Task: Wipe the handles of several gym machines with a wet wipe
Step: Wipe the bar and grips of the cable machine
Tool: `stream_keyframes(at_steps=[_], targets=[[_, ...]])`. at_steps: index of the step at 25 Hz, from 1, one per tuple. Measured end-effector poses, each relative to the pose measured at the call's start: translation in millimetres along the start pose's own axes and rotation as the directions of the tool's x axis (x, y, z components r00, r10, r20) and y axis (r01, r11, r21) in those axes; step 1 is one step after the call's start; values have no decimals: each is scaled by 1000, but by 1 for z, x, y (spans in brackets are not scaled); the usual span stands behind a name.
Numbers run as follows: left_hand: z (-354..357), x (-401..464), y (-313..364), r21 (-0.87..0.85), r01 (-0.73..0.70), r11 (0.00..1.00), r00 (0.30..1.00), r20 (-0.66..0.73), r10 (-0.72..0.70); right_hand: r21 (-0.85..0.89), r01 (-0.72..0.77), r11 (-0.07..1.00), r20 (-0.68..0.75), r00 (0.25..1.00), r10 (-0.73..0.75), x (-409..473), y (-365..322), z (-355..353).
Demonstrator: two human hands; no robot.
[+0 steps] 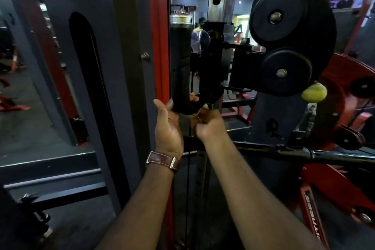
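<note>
Left hand (168, 126) curled around handle (181, 63) base; right hand (209, 122) just beside, pinching wipe (203, 107).

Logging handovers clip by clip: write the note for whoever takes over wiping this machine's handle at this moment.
Left hand: holds the lower end of the upright black handle, thumb on one side and fingertips on the other.
Right hand: closed in a fist just below the handle's base, with a pale scrap, probably the wet wipe, showing at its top.
Done: cannot tell how much of this handle has been wiped.
Left: likely run the wipe up the handle to its metal cap, then go on to the other machines.
</note>
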State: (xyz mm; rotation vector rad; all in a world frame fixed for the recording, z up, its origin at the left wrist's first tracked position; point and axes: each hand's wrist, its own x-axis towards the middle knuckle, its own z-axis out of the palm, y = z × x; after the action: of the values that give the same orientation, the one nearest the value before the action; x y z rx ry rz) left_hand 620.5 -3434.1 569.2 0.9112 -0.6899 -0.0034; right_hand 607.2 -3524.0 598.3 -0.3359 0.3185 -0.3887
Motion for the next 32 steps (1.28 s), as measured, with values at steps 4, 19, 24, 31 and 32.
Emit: stream_keyframes(at_steps=[4, 19, 24, 31, 32], targets=[[5, -3, 3, -76, 47, 996, 999, -17, -48, -134, -55, 989, 206, 975, 82, -11, 7, -17], [20, -5, 9, -97, 108, 989, 975, -185, -124, -761, 645, -70, 588, 641, -493, -43, -43, -23], [28, 6, 7, -170, 157, 973, 965, -184, -188, -255, 390, -885, 845, 534, -8, -3, -74, 24], [21, 22, 7, -304, 290, 907, 941, -80, -328, -398, 702, -590, 802, 579, 148, -11, -67, 41], [20, 23, 7, -300, 306, 903, 936, -80, -344, -339, 644, -686, 816, 564, 126, -10, -68, 38]])
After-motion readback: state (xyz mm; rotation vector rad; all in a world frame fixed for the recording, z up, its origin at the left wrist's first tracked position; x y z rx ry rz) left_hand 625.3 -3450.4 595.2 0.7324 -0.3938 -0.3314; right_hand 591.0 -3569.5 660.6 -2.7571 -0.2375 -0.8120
